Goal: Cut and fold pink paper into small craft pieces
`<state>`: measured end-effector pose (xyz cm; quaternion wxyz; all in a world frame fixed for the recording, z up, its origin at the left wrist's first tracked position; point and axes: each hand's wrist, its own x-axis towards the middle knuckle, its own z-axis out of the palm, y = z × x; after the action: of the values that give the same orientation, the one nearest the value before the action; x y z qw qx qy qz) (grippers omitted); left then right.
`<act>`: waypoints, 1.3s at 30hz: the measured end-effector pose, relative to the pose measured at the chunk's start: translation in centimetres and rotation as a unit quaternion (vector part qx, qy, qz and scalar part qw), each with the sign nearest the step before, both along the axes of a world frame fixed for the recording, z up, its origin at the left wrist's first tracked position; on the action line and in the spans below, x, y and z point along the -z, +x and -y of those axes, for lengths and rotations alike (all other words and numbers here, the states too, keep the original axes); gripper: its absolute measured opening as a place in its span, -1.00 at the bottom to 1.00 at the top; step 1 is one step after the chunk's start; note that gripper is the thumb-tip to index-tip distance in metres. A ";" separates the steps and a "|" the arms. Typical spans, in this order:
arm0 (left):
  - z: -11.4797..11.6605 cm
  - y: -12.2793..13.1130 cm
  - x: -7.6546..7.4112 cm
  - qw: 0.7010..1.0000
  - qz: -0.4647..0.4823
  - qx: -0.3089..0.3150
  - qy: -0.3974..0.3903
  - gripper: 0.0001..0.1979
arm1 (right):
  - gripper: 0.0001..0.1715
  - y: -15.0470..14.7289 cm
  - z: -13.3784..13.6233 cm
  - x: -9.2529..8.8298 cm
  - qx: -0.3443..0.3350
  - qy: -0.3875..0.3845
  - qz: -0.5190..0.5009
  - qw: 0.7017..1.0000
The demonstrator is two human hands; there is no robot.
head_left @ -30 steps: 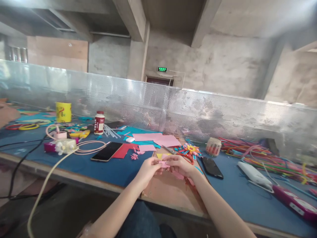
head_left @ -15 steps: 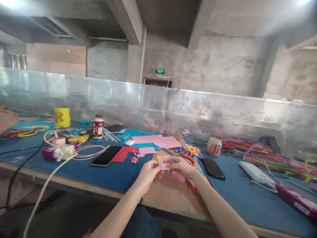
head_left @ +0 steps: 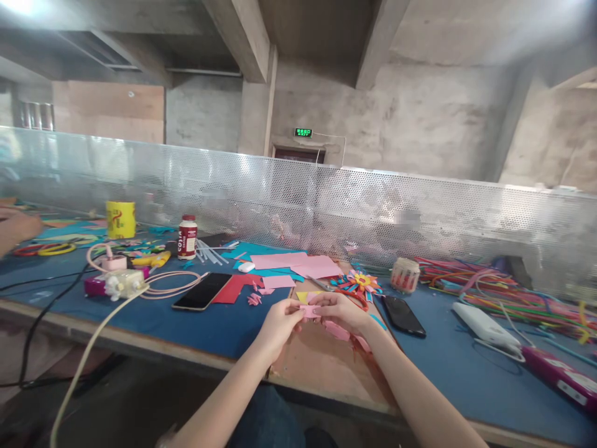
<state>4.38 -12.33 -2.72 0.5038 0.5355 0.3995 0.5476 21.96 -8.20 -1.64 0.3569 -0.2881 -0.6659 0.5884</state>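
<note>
In the head view, your left hand and right hand each have a fingertip grip, pinching a small pink paper between them above the bench. From that paper, a multicolored flower lies at two o'clock, a black phone at three, a red-capped bottle at ten.

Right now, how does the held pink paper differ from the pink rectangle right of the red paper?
The held pink paper is pinched by the left hand and right hand; the pink paper rectangle lies flat, untouched. The held pink paper is partly covered; the pink paper rectangle shows more surface. Both are pink.
</note>
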 end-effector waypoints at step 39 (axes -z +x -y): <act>-0.4 0.0 0.4 0.999 -0.041 0.009 0.011 -0.75 | -0.59 -0.2 -0.2 0.0 0.070 0.090 0.067 0.991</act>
<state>4.43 -11.93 -3.09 0.4855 0.5666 0.4090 0.5254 21.79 -7.99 -1.61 0.3762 -0.3398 -0.7167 0.4788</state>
